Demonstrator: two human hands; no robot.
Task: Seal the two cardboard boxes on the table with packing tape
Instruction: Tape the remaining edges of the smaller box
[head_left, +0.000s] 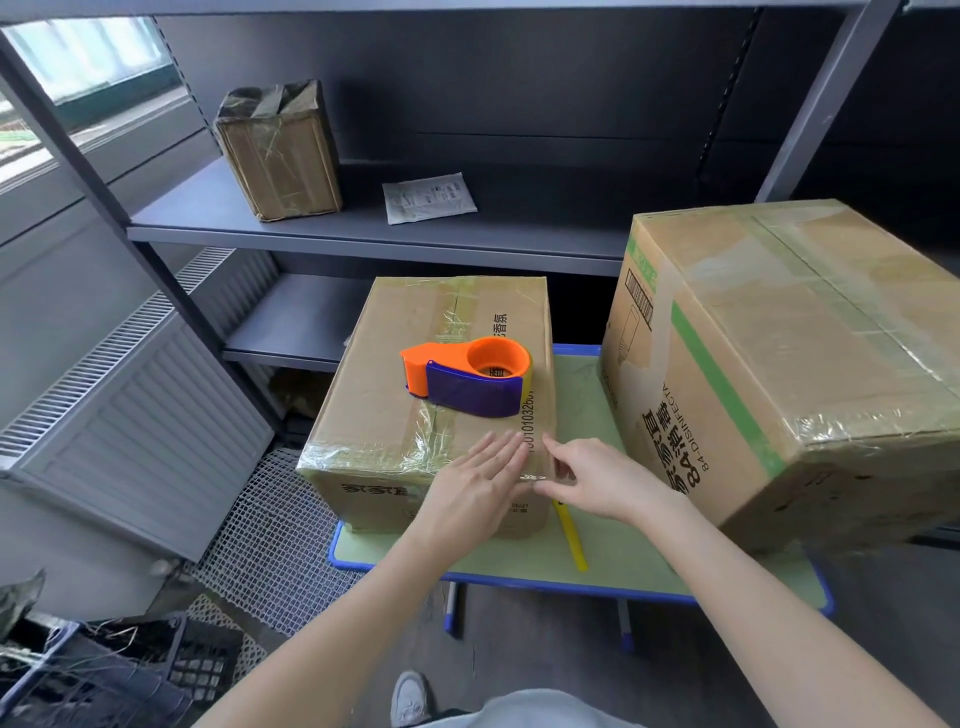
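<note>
Both open hands, left hand (475, 480) and right hand (597, 480), press the smaller box (441, 405) (perhaps smoothing tape) on the green table (519, 558).

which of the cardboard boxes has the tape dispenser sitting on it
The smaller box on the table's left side, under both hands, carries the orange and purple tape dispenser. The larger box on the right and the shelf box have nothing on top.

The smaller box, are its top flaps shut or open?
Shut: the smaller box has flat flaps, taped along the seam, with the dispenser resting on top.
</note>
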